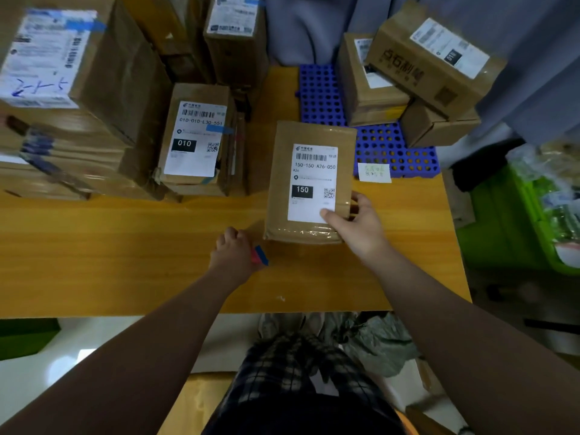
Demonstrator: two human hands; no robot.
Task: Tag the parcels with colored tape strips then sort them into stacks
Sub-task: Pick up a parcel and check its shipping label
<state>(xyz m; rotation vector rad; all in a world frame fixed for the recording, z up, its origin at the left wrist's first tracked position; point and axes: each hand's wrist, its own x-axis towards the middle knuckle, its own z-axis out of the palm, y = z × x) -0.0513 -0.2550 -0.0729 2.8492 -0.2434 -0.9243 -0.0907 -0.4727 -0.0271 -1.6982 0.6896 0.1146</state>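
Lying flat on the wooden table, your brown cardboard parcel carries a white label reading 150, with clear tape across it. Your right hand grips its near right corner, thumb on the label. Your left hand, curled just beside the parcel, pinches blue and red tape strips.

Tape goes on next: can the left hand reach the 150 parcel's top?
Probably yes: the left hand sits beside the 150 parcel with bare table between; the right hand covers only its near right corner.
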